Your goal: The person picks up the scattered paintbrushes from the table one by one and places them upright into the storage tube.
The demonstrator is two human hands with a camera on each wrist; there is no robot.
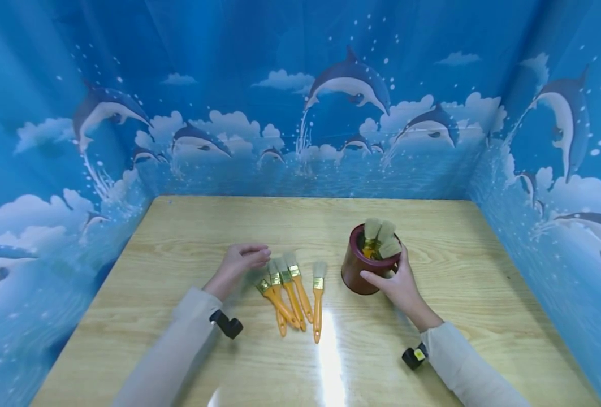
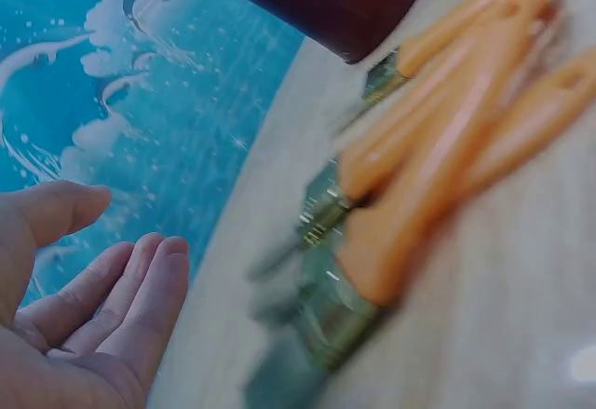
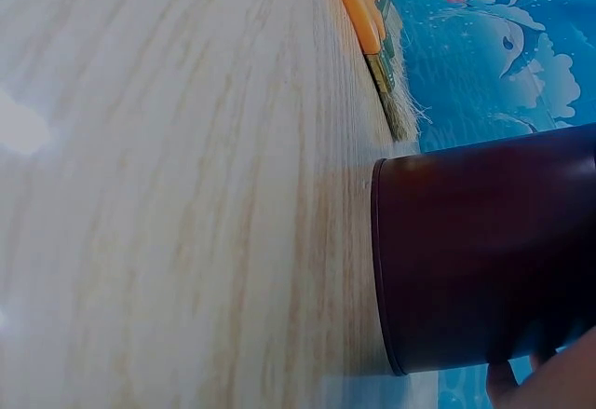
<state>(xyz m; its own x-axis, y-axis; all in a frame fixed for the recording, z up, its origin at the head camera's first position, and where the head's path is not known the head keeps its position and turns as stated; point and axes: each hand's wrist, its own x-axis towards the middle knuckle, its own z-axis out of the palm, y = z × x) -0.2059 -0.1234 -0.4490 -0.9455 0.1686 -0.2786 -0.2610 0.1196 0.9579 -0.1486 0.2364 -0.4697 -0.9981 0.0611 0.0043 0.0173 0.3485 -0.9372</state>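
My left hand hovers over the table beside a fanned group of paintbrushes with orange handles and pale bristles. Its fingers are fairly straight and hold nothing, with the thumb apart from them in the left wrist view. One more paintbrush lies by itself just right of the group. My right hand grips the right side of a dark red round pot, thumb in front. Several paintbrushes stand bristles up inside it. In the right wrist view the pot covers much of that hand.
Everything stands on a light wood-grain table. A blue curtain printed with dolphins and clouds rises behind the table and along both sides. Light glares off the table's front middle.
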